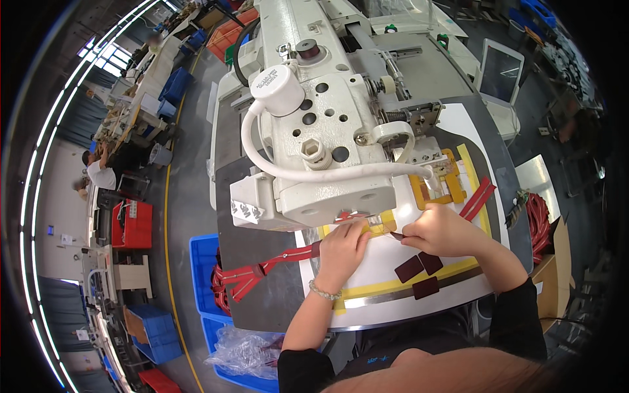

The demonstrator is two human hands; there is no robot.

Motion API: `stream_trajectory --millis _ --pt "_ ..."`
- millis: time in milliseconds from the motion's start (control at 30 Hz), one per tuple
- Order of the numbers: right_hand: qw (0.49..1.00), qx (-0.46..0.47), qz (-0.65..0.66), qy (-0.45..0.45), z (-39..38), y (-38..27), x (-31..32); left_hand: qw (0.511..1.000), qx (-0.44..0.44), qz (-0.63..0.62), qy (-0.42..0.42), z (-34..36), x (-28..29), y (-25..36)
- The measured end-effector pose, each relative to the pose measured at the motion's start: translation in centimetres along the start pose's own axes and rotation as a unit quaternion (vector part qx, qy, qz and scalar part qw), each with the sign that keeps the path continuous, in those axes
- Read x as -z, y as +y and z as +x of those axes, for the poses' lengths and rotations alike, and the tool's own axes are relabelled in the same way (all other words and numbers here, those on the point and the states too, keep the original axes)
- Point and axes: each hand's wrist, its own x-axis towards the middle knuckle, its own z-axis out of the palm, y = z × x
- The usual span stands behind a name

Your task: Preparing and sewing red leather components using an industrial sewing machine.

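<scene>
The right hand (pixel 447 230) pinches a small, thin, dark red piece (pixel 396 236), poking left toward the left hand (pixel 343 254) (whose grip I can't tell).

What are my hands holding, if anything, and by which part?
The right hand seems to pinch a small dark piece by its right end. Whether the left hand grips the red strap beside it cannot be told.

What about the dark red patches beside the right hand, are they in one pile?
No, three dark red patches lie spread out near the right hand.
</scene>
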Motion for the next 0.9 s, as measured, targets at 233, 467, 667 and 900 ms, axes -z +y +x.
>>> stream_trajectory --millis 233,467,667,900 --pt "0.965 -0.051 -0.246 0.073 -0.1 -3.1 -0.4 0.997 -0.058 0.03 -0.026 0.8 0.0 1.6" --pt "0.922 0.168 -0.321 0.133 -0.6 -6.7 0.7 0.981 -0.162 0.037 0.097 -0.1 3.2 2.0" --pt "0.991 0.107 0.039 0.063 0.8 -4.9 -1.2 0.969 -0.165 -0.132 0.124 0.0 4.8 2.2" --pt "0.862 -0.163 0.477 -0.047 1.9 -1.8 -3.7 0.9 0.125 -0.417 -0.007 0.2 5.1 1.4"
